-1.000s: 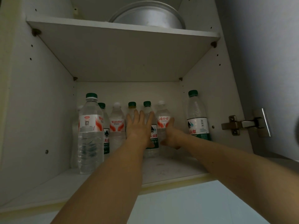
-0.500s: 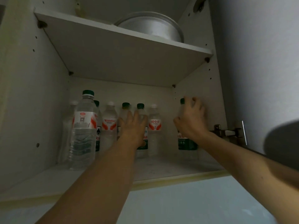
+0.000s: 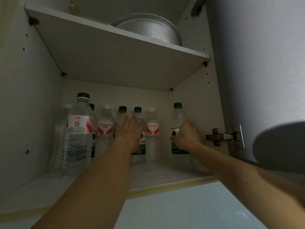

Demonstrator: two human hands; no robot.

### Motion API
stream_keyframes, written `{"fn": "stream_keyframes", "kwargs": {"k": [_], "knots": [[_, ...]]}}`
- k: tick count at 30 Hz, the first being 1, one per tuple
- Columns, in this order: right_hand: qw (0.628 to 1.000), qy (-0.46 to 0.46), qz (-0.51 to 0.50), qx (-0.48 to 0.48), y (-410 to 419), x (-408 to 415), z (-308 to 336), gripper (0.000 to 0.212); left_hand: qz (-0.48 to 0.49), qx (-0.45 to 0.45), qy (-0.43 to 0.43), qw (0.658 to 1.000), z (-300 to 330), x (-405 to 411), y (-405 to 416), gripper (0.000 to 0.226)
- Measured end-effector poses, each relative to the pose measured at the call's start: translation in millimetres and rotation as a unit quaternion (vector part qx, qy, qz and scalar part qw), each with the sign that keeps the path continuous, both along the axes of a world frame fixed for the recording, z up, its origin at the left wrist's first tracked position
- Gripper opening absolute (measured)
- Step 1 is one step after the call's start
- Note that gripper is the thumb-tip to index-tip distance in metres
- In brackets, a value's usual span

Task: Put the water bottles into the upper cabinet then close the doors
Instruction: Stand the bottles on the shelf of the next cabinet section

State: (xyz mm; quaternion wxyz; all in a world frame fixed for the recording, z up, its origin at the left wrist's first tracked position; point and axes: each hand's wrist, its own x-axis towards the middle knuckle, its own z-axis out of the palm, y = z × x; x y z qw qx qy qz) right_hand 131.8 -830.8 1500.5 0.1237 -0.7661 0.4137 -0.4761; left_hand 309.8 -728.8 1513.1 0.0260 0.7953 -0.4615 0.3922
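The right hand (image 3: 185, 138) has its grip curled around the middle of a green-capped water bottle (image 3: 178, 119) that stands upright at the right end of the cabinet's lower shelf (image 3: 165, 172), near the right side wall and set apart from the others. The fingers wrap the bottle at its label, covering most of it.

The left hand (image 3: 130, 129) keeps a wide grip: its fingers are straight and spread, laid flat against the fronts of two green-capped bottles (image 3: 138, 116) in the back row. It holds nothing; it only touches them.

The back row runs along the rear wall: a white-capped bottle with a red and white label (image 3: 152, 129) just right of the left hand, another white-capped one with a red label (image 3: 105, 128) to its left, and further bottles half hidden behind a taller green-capped bottle (image 3: 77, 129) that stands nearer the front at the left. All stand upright.

Above the bottles, an upper shelf (image 3: 115, 52) carries a round metal pan (image 3: 151, 28). On the right, the cabinet door (image 3: 255, 63) stands open, with a metal hinge (image 3: 226, 137) fixing it to the side wall just beside the right hand. A dark blurred shape (image 3: 280, 146) covers part of the view at the right edge; what it is cannot be told.
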Motion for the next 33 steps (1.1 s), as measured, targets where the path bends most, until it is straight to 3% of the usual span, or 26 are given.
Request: {"fn": "stream_keyframes", "kwargs": {"k": [5,12,19,27,33], "knots": [[0.995,-0.012,0.088,0.041,-16,8,12,0.063,0.013,-0.008,-0.045,0.999,-1,3,3,0.12],[0.984,0.028,0.149,0.091,-40,39,24,0.049,0.018,0.013,-0.049,0.999,2,8,0,0.124],[0.982,0.049,0.151,0.098,-58,51,28,0.07,0.071,0.049,-0.07,0.994,3,1,-5,0.124],[0.985,0.058,0.154,0.054,-73,63,21,0.075,0.103,0.037,-0.117,0.987,1,-1,-7,0.124],[0.977,0.051,0.19,0.086,-63,56,15,0.09,0.042,0.024,-0.084,0.995,-6,-1,-1,0.116]]}}
